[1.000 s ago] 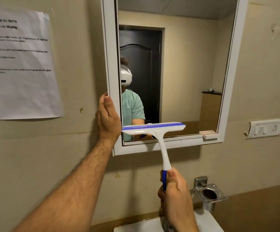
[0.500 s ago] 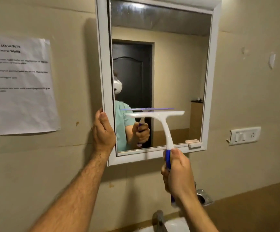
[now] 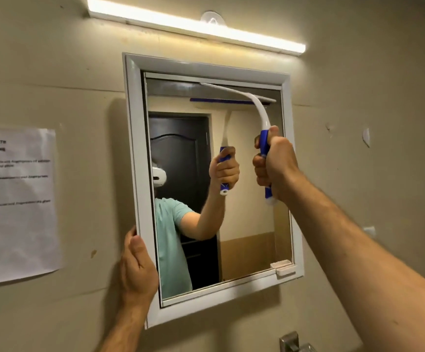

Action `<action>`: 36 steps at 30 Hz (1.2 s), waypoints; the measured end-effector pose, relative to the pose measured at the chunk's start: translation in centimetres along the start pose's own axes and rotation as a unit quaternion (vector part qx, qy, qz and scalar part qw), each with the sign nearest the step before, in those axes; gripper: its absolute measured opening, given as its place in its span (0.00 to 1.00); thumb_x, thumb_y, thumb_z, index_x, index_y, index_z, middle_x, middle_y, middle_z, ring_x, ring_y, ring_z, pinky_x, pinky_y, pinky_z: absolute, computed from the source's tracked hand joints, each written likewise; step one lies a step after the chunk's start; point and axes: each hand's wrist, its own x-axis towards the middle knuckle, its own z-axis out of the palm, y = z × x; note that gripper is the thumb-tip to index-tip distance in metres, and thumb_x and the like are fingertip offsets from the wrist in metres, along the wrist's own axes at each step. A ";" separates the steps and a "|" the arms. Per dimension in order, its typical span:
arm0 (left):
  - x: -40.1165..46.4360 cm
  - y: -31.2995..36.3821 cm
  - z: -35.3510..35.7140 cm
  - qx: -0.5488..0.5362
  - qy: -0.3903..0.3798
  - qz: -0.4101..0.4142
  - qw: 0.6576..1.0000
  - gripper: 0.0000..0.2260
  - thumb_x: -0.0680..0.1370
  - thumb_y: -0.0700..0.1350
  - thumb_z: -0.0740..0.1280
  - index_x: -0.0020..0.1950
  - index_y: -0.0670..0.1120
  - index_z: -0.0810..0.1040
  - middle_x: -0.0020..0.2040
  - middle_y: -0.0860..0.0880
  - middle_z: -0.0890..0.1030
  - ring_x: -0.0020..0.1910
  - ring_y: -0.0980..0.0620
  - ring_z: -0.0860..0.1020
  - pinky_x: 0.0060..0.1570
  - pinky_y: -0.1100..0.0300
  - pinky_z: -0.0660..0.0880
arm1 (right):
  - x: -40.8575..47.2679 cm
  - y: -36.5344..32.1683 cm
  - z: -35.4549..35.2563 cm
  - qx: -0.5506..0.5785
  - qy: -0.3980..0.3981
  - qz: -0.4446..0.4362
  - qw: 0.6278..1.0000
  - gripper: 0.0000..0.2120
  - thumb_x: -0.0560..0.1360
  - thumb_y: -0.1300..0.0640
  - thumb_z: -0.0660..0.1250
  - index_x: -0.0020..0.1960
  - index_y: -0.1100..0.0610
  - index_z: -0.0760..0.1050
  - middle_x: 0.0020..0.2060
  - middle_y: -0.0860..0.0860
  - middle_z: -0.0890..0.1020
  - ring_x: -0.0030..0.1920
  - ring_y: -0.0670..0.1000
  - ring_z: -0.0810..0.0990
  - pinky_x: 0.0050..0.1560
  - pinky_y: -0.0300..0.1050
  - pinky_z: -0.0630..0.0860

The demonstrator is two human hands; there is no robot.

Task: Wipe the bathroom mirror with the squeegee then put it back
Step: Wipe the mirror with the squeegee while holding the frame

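Squeegee [image 3: 250, 97] blade lies across the top right of the mirror [image 3: 252, 199] glass, just under the frame's upper edge. Right hand [image 3: 273, 167] fisted tight around its blue grip, handle curving up to the blade. Left hand [image 3: 136, 270] clasps the mirror's white frame at lower left, thumb on its front face.

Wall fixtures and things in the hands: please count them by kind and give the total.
Mirror: 1
Squeegee: 1
Tube light: 1
Paper notice: 1
Hands: 2, left hand on the mirror frame, right hand on the squeegee
Total: 6
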 end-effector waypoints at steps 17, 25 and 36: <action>-0.1 0.3 -0.2 -0.001 0.000 -0.009 1.000 0.19 0.83 0.43 0.50 0.67 0.34 0.69 0.63 0.33 0.75 0.62 0.36 0.72 0.58 0.58 0.63 | -1.0 7.1 -3.9 -0.091 0.015 -0.001 0.996 0.22 0.81 0.41 0.48 0.48 0.58 0.70 0.28 0.52 0.68 0.21 0.45 0.64 0.24 0.38 0.66; -0.1 -0.1 0.1 0.008 0.008 -0.015 1.000 0.24 0.82 0.50 0.47 0.69 0.36 0.68 0.64 0.34 0.74 0.63 0.37 0.72 0.59 0.56 0.65 | -6.0 13.5 -7.1 -0.115 0.016 0.025 0.993 0.21 0.82 0.44 0.48 0.49 0.58 0.71 0.27 0.51 0.69 0.21 0.44 0.66 0.23 0.37 0.66; -0.3 0.1 0.1 0.010 0.017 -0.021 1.000 0.19 0.84 0.44 0.49 0.67 0.35 0.69 0.64 0.34 0.74 0.63 0.38 0.71 0.56 0.65 0.63 | -13.1 20.0 -9.9 -0.115 0.020 0.117 0.986 0.20 0.82 0.45 0.48 0.48 0.60 0.69 0.26 0.51 0.70 0.22 0.45 0.66 0.22 0.38 0.66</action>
